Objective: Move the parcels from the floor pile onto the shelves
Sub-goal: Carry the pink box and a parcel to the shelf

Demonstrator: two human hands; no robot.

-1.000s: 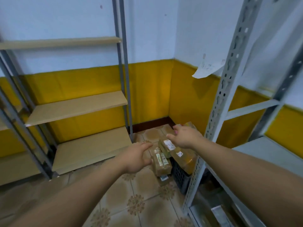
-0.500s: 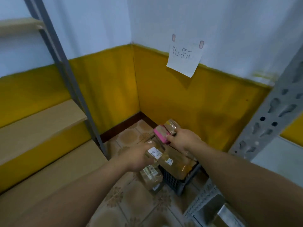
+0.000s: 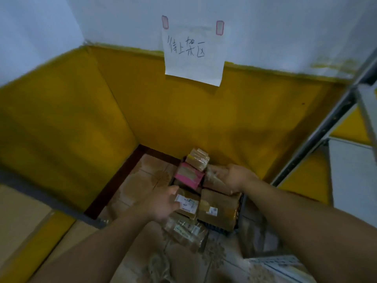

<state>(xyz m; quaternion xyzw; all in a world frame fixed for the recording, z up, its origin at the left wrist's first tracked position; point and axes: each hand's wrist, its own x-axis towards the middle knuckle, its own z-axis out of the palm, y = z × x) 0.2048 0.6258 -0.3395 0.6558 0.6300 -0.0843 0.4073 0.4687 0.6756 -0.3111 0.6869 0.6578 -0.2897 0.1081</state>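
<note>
Both grips have dropped onto the pile since half a second back, and your view has swung to the corner, bringing the sign point(image 3: 192, 52) fully into frame.

Left grip point(image 3: 163, 203): thumb and fingers curl round the near end of the labelled parcel point(image 3: 186, 204), probably the first pick since it lies on top and within reach.

Right grip point(image 3: 234, 178): fingers spread, laid flat on a brown parcel point(image 3: 214, 185) beside the pink parcel point(image 3: 189, 175). You are likely steadying the stack while the left pulls.

All parcels are still in the pile, heaped in and around the crate point(image 3: 237, 226) on the floor point(image 3: 142, 180). The shelf point(image 3: 20, 211) at your left carries none in view.

Blur hides how firm the hold is.
</note>
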